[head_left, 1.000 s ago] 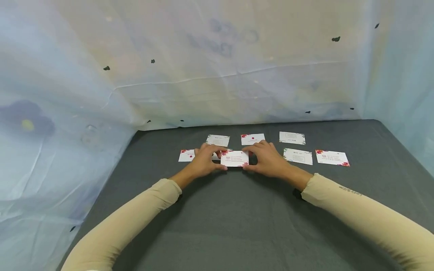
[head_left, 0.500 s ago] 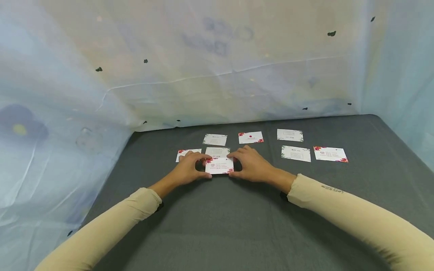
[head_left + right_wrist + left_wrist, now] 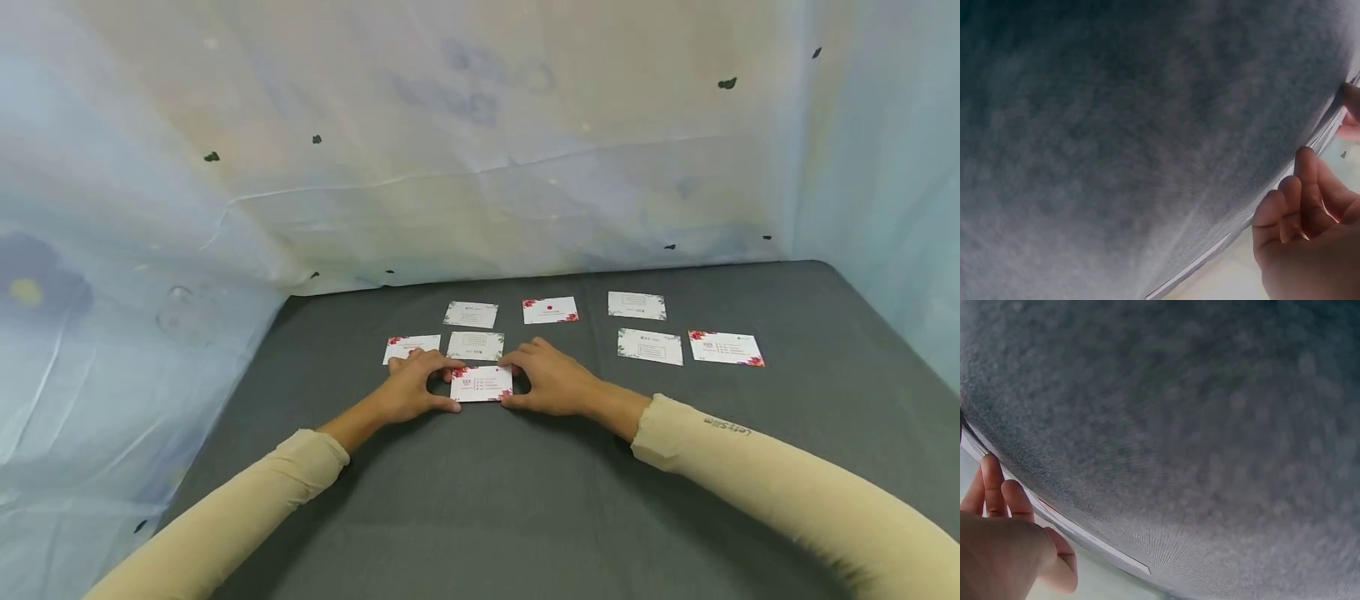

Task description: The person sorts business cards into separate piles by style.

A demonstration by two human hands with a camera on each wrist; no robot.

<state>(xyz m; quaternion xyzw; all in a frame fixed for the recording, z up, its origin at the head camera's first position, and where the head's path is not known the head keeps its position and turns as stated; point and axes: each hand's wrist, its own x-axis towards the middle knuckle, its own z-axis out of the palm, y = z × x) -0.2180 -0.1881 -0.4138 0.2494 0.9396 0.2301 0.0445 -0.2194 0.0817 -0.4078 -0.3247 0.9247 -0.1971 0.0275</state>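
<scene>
A white business card with red flowers in its corners lies between my two hands in the head view. My left hand pinches its left edge with thumb and fingers. On the opposite edge, my right hand holds it the same way. Right behind it is a card with green leaf corners. Another red-flowered card sits just past my left fingers, partly covered by them. In the left wrist view my hand appears low at the left; the right wrist view shows the other hand low at the right.
Farther back lie a leaf-cornered card, a red-flowered card and another leaf-cornered card. To the right are two more, one leafy and one red-flowered. Patterned curtains enclose the dark grey cloth-covered table.
Both hands have brought the held card left and nearer the person. The leaf-cornered card behind it, partly covered before, now shows fully.
</scene>
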